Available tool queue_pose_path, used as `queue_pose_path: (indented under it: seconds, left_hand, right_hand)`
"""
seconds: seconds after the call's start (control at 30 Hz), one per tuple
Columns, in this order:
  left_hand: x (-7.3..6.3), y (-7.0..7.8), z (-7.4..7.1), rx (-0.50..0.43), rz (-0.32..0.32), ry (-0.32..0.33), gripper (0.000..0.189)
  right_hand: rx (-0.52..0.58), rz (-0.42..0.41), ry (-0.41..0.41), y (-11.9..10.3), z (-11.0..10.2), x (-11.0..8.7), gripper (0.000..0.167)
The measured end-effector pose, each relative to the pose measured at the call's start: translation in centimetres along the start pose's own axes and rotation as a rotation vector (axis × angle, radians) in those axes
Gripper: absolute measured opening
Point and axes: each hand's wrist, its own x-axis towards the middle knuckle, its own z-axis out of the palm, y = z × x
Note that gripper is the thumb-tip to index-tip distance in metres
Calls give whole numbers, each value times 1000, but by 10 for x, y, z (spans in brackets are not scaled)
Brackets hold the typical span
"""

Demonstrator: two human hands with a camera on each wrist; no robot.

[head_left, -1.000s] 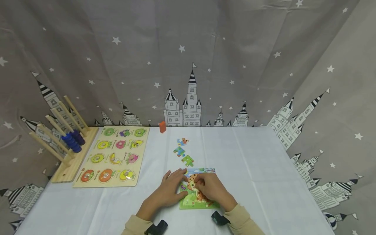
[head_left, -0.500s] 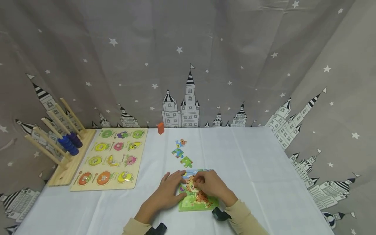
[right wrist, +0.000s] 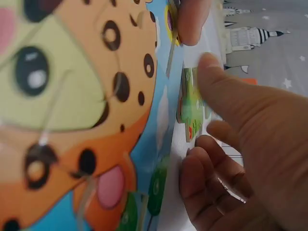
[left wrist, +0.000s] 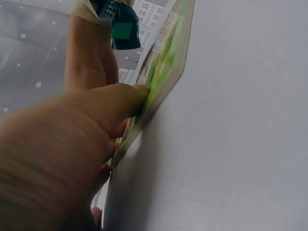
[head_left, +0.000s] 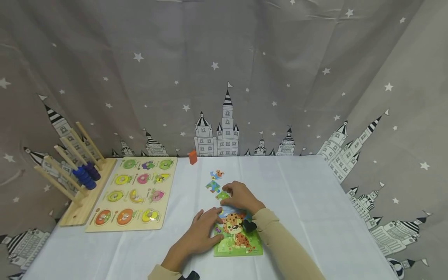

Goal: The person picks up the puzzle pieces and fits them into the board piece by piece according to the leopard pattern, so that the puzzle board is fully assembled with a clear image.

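A jigsaw board (head_left: 241, 247) showing a spotted leopard cub on green grass lies on the white table. My left hand (head_left: 201, 231) rests along its left side, fingers extended, and in the left wrist view the thumb (left wrist: 127, 96) presses on the board's edge. Beyond the far edge my right hand (head_left: 241, 196) reaches over a loose green puzzle piece (head_left: 222, 195). In the right wrist view that green piece (right wrist: 192, 103) sits between the thumb and the curved fingers, with gaps around it. Two more loose pieces lie farther back: a blue-green one (head_left: 212, 186) and a blue one with an orange figure (head_left: 217, 174).
To the left is a wooden fruit puzzle board (head_left: 134, 225). Beside it stands a wooden peg rack (head_left: 75, 217) with blue and purple rings. An orange block (head_left: 193, 157) sits at the table's back edge, before a grey curtain (head_left: 280, 58) printed with castles.
My right hand has left the cub's face on the board and moved forward to the loose green piece. The left hand stays at the board's left side.
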Motion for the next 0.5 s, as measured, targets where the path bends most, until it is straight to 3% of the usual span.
queue_pose_path:
  seconds: [0.27,0.5]
  left_hand:
    - [0,1,-1,-7,-7,-1,28]
    - [-1,3,-1,-11,-27,-9,28]
  right_hand:
    - [81,57,5,4,-1,7,37]
    - [376,145,43,29,-11,-10,27]
